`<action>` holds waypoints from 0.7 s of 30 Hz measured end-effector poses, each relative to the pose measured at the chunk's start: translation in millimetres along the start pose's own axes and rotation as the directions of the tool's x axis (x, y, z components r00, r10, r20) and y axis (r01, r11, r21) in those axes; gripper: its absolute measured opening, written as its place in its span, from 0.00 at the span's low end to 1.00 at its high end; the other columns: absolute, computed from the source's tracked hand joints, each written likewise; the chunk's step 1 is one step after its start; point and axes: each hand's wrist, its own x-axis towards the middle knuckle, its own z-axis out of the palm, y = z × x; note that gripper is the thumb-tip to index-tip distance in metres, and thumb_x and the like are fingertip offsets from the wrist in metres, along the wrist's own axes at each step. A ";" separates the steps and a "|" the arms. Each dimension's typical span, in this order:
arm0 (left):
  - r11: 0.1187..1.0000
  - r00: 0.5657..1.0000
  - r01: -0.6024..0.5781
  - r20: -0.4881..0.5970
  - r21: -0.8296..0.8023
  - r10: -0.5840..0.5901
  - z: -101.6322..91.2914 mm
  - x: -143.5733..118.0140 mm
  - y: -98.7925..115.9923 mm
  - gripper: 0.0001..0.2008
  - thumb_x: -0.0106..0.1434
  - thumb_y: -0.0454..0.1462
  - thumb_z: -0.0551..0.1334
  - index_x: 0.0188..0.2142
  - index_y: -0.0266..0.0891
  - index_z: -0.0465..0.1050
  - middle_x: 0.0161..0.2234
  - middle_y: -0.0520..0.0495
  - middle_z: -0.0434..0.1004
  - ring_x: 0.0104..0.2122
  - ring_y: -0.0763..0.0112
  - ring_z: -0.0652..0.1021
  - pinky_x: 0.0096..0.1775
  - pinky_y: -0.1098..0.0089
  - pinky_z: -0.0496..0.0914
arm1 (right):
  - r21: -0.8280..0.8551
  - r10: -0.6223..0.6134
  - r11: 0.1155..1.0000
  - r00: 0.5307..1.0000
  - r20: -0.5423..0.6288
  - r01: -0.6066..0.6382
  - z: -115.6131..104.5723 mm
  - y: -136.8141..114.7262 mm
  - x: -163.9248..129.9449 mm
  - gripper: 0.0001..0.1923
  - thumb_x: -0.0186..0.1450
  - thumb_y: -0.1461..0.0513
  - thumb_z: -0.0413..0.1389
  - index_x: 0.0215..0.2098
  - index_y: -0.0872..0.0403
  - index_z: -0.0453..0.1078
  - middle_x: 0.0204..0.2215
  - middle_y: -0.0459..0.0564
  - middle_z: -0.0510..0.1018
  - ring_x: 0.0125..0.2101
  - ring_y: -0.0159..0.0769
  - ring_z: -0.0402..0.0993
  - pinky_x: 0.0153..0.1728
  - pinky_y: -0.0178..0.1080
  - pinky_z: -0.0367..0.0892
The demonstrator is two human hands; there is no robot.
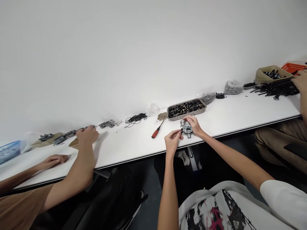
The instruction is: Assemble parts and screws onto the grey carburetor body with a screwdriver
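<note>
A small grey metal carburetor body [186,128] rests at the front edge of the white table [134,145]. My right hand [195,125] grips it from the right and above. My left hand [172,140] pinches at its left side with closed fingers; whatever small part sits between those fingertips is too small to make out. A screwdriver with a red handle [157,130] lies on the table just left of my hands. Behind the carburetor stands a shallow metal tray [202,106] filled with small black parts.
A person at the left has two hands [87,135] on the table near grey metal pieces [64,137]. Black rubber rings [135,119] and small brass bits [162,116] lie by the wall. At far right another person's hand [301,81] touches black rods [275,88] near a beige bin [261,76].
</note>
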 end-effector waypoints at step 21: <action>0.997 0.998 -0.040 -0.047 -0.065 0.037 0.4 -2.0 -0.1 0.22 0.50 0.50 0.76 0.34 0.35 0.79 0.25 0.45 0.81 0.23 0.67 0.80 0.32 0.65 0.77 | 0.020 0.026 0.999 1.000 0.006 -0.026 2.1 -1.9 0.4 0.21 0.68 0.45 0.52 0.32 0.51 0.75 0.33 0.50 0.79 0.39 0.42 0.74 0.45 0.43 0.67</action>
